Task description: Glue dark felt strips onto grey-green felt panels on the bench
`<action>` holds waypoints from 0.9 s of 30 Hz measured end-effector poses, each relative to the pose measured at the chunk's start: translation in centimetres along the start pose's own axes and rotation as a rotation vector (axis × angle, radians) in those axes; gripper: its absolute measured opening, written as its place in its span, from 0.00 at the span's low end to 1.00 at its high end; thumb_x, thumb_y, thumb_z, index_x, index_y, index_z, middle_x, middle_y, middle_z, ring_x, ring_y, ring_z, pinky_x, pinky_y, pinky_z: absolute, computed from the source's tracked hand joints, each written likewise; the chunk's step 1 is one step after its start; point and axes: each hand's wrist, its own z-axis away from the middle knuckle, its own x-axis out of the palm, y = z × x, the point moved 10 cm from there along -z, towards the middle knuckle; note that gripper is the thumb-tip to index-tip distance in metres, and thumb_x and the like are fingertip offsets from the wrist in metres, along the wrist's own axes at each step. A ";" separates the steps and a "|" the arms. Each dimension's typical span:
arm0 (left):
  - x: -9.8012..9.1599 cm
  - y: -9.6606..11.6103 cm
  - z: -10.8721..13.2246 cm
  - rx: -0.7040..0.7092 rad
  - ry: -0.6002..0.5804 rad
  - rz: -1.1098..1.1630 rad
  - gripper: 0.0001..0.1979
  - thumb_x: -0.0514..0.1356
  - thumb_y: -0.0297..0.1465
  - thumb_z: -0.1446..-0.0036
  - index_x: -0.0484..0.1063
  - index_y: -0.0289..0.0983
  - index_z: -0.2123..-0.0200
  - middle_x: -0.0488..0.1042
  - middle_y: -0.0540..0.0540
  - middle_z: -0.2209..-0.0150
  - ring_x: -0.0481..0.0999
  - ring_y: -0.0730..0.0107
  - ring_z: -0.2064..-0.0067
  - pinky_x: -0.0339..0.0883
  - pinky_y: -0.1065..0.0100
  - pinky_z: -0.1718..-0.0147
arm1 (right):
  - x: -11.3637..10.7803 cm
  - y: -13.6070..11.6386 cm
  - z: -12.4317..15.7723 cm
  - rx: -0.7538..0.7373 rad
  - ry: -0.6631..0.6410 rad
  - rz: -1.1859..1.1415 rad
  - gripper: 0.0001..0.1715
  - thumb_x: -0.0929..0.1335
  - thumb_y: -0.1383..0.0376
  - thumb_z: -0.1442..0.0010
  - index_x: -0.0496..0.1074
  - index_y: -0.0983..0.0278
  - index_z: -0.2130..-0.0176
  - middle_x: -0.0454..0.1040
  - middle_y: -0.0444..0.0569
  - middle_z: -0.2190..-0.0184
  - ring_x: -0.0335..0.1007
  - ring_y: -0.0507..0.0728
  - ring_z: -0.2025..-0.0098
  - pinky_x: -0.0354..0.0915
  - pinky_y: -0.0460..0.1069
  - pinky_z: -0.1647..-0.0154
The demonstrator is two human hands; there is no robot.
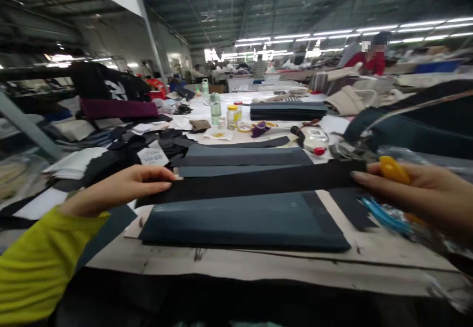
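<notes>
A long black fabric strip is stretched level between my two hands above the table. My left hand, in a yellow-green sleeve, pinches its left end with fingers closed. My right hand grips the right end and also holds a yellow-handled tool, whose working end I cannot make out. Under the strip lies a stack of dark teal fabric panels, with more dark panels just behind.
The worn table top carries bottles and jars, a white tape dispenser, black fabric scraps and paper at left, a folded dark stack farther back. A person in red works at the far right.
</notes>
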 end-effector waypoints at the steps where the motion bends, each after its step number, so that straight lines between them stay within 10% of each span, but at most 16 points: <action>1: 0.5 -0.9 0.0 -0.044 -0.008 -0.010 0.17 0.59 0.40 0.51 0.73 0.38 0.61 0.74 0.51 0.65 0.70 0.71 0.65 0.63 0.76 0.68 | 0.9 0.7 0.3 0.043 -0.059 -0.011 0.42 0.64 0.31 0.66 0.69 0.64 0.71 0.68 0.49 0.76 0.63 0.56 0.73 0.60 0.49 0.73; 11: 6.3 -6.9 -0.7 -0.159 -0.167 -0.127 0.21 0.55 0.48 0.57 0.74 0.44 0.63 0.76 0.52 0.61 0.72 0.59 0.55 0.64 0.68 0.55 | 9.8 7.5 3.3 0.191 -0.507 0.072 0.31 0.59 0.40 0.54 0.65 0.65 0.73 0.66 0.47 0.78 0.61 0.52 0.76 0.56 0.46 0.76; 27: 7.5 -8.6 -5.4 -0.180 -0.248 -0.218 0.31 0.52 0.52 0.55 0.63 0.44 0.49 0.72 0.50 0.54 0.68 0.59 0.50 0.59 0.67 0.52 | 9.7 8.7 -0.2 0.157 -0.369 0.393 0.16 0.59 0.56 0.47 0.67 0.64 0.73 0.68 0.46 0.76 0.63 0.53 0.72 0.53 0.46 0.72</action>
